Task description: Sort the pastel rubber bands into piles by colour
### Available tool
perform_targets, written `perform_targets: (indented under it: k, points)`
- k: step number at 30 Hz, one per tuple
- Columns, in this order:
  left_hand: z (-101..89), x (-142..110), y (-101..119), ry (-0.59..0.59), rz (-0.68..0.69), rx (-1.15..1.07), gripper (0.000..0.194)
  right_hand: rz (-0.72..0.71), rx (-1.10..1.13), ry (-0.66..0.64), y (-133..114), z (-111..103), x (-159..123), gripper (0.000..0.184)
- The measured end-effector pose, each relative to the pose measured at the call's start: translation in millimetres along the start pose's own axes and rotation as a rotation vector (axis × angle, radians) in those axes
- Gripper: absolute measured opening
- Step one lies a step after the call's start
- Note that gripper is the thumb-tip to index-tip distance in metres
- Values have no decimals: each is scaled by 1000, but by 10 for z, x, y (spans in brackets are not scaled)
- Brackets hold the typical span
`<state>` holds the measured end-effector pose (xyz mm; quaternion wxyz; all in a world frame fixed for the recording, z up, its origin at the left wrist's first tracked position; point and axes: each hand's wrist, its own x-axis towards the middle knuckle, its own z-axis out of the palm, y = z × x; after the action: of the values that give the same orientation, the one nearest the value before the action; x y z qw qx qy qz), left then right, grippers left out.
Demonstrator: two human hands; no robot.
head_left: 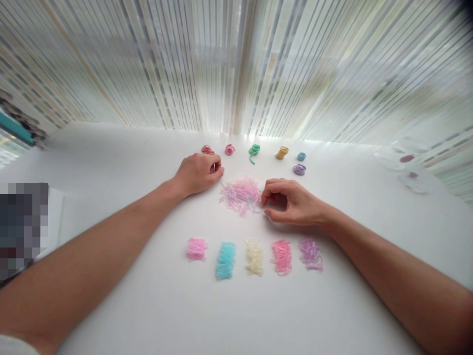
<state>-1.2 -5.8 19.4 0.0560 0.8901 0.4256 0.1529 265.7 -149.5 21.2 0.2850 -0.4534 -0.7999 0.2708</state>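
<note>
A loose pile of small pastel bands (242, 195), mostly pink and lilac, lies on the white table (236, 315). My left hand (199, 172) is at the pile's upper left, fingers curled in and closed; whatever they may hold is hidden. Against the pile's right edge, my right hand (291, 201) has its thumb and bent fingers apart. A thin pale strand lies by the thumb tip. Nearer me is a row of sorted bunches: light pink (197, 249), blue (225, 260), cream (254, 257), bright pink (282, 257) and purple (311, 254).
Along the back lie small coils: red (207, 149), pink (229, 149), green (254, 152), yellow (282, 152), blue (301, 156) and purple (299, 169). A striped curtain (236, 69) hangs behind. Clear round pieces (406, 158) are at right; a blurred-out object (22, 222) is at left.
</note>
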Motion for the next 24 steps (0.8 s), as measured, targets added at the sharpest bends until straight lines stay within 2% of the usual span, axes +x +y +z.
perform_targets:
  k: [7,18,24]
  points:
    - [-6,6,12,-4,-7,10,21,-50,-44,-30,48,-7,1,13]
    - [6,12,16,-1,-9,8,21,-5,55,-40,67,-6,8,13]
    - [7,11,25,-1,-10,13,21,127,184,-23,70,-27,1,5]
